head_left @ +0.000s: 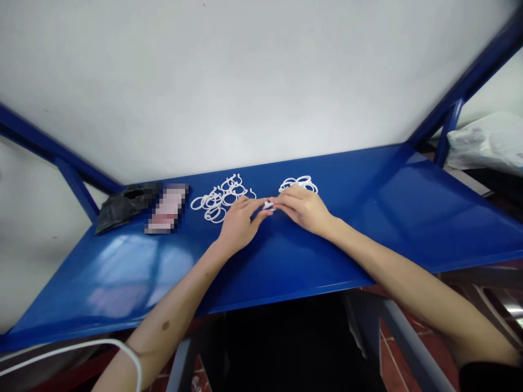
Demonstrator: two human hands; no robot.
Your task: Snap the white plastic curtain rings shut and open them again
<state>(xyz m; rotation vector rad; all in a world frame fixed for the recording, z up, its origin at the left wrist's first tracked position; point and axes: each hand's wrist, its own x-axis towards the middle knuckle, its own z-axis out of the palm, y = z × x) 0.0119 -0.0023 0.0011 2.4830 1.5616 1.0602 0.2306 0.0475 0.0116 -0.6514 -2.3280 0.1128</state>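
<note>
Between my two hands, just above the blue tabletop, is a small white plastic ring, mostly covered by fingers. My left hand pinches it from the left with thumb and fingertips. From the other side, the closed fingers of my right hand grip the same piece. A loose pile of white rings lies beyond my left hand; several look open, with small knobs at their ends. Behind my right hand is a smaller group of white rings, partly hidden by it.
At the table's left end lie a black plastic bag and a blurred-out flat rectangular item. Blue metal bars rise at both sides, against a white wall. A clear plastic bag sits far right. A white cable crosses the lower left.
</note>
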